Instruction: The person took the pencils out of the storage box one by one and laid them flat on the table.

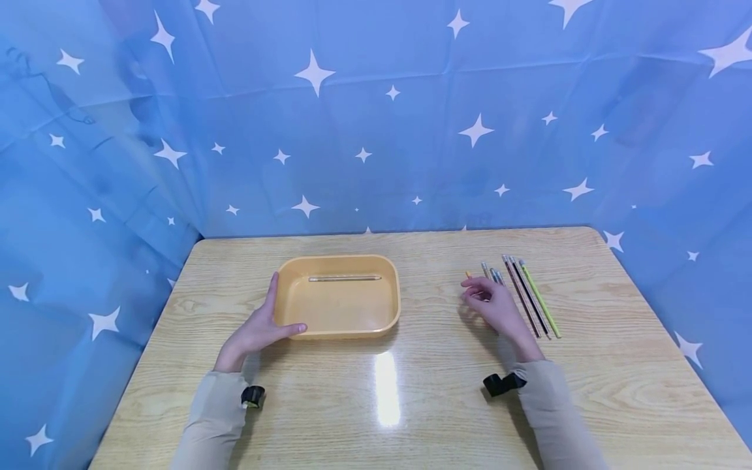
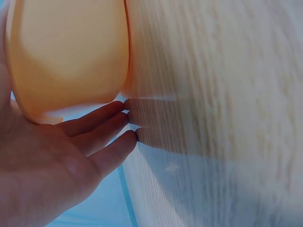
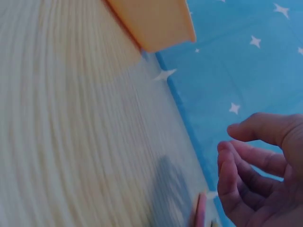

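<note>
A yellow-orange plastic tray (image 1: pixel 337 334) sits left of the table's middle with one pencil (image 1: pixel 344 279) lying in its far part. My left hand (image 1: pixel 267 326) is spread around the tray's near left corner, thumb over the near rim and straight fingers along the outer left wall. In the left wrist view, the fingers (image 2: pixel 111 151) extend past the tray's end. To the right, my right hand (image 1: pixel 496 305) hovers over a row of pencils (image 1: pixel 530 297), its fingers loosely bent with nothing between them. It partly hides several pencils, including an orange-ended one (image 1: pixel 468 275).
The wood-grain table (image 1: pixel 435 418) ends at a blue curtain (image 1: pixel 376 117) with white stars, behind and at both sides. A lime green pencil (image 1: pixel 540 298) lies rightmost in the row. Black wrist cameras sit on both sleeves.
</note>
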Demonstrator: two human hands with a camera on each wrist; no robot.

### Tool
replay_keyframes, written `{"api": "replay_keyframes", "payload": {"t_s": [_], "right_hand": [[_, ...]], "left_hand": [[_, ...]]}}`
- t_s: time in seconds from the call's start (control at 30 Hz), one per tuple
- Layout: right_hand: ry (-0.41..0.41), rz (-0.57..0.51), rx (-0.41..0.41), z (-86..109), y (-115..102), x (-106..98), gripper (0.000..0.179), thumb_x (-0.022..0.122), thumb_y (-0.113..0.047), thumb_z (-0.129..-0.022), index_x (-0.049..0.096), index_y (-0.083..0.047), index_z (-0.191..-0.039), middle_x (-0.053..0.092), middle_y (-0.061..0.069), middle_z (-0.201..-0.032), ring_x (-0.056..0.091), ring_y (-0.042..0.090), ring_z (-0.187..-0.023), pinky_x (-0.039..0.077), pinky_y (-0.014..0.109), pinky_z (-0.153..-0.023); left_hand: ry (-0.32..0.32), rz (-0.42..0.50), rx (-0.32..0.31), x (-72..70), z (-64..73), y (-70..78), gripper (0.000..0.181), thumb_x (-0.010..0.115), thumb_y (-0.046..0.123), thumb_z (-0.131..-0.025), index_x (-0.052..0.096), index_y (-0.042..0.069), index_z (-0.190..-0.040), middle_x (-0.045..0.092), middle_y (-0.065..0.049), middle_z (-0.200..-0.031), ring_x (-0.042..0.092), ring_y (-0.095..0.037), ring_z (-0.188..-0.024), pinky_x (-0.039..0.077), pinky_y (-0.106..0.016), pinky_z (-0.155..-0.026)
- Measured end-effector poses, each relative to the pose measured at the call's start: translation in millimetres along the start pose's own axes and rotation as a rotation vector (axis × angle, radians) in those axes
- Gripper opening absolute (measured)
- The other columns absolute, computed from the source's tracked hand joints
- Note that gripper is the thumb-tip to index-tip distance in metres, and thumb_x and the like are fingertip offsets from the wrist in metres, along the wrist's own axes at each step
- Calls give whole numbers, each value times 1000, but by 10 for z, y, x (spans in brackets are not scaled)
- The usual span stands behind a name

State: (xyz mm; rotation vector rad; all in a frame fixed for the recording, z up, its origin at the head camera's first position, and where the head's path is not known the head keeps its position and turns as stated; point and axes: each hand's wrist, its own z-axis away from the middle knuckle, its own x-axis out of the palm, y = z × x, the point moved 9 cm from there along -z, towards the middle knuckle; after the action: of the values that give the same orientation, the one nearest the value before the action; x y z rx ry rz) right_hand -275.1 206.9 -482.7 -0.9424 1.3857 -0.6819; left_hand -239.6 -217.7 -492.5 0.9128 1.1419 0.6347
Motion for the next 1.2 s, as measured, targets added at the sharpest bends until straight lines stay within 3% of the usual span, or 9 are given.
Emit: {"api": "replay_keyframes", "payload": {"t_s": [0.2, 0.47, 0.73, 0.93, 1.2], "right_hand": [[-23, -75, -10, -46, -267, 171, 26, 64, 3, -89, 61, 13, -114, 64, 24, -95, 60, 28, -83, 48, 23, -68], [-62, -101, -41, -210, -416, 461, 28, 67, -5, -89, 63, 5, -116, 67, 13, -96, 62, 25, -86, 50, 26, -74], [-98, -143, -136, -373, -764, 691, 23, 66, 1, -87, 65, 5, -110, 67, 13, -90, 62, 22, -82, 50, 29, -72], [-160, -148, -217, -451, -1040, 908, 21, 65, 3, -87, 66, 6, -108, 67, 14, -90, 62, 27, -83, 51, 38, -74], [-235, -111, -311, -521, -1268, 1288, 19, 66, 0, -87, 67, 4, -106, 67, 10, -87, 62, 21, -78, 53, 32, -70]], "left_hand": [[-3, 9, -6, 4, 5, -1, 121, 78, 23, -81, -20, 9, -151, 0, -28, -156, 17, -48, -138, 16, -60, -109], [3, 11, 1, 11, 8, -36, 121, 78, 20, -81, -20, 6, -151, 0, -30, -156, 18, -50, -137, 18, -62, -108], [7, 29, 13, 10, -3, -44, 121, 79, 18, -81, -20, 6, -151, 1, -29, -156, 19, -49, -137, 18, -61, -109], [3, 35, 13, 16, -3, -27, 122, 79, 21, -80, -20, 8, -151, 1, -28, -157, 18, -47, -139, 16, -60, -110], [3, 52, 33, 10, -11, -5, 122, 79, 19, -80, -20, 7, -151, 2, -28, -157, 21, -46, -138, 16, -59, -110]]}}
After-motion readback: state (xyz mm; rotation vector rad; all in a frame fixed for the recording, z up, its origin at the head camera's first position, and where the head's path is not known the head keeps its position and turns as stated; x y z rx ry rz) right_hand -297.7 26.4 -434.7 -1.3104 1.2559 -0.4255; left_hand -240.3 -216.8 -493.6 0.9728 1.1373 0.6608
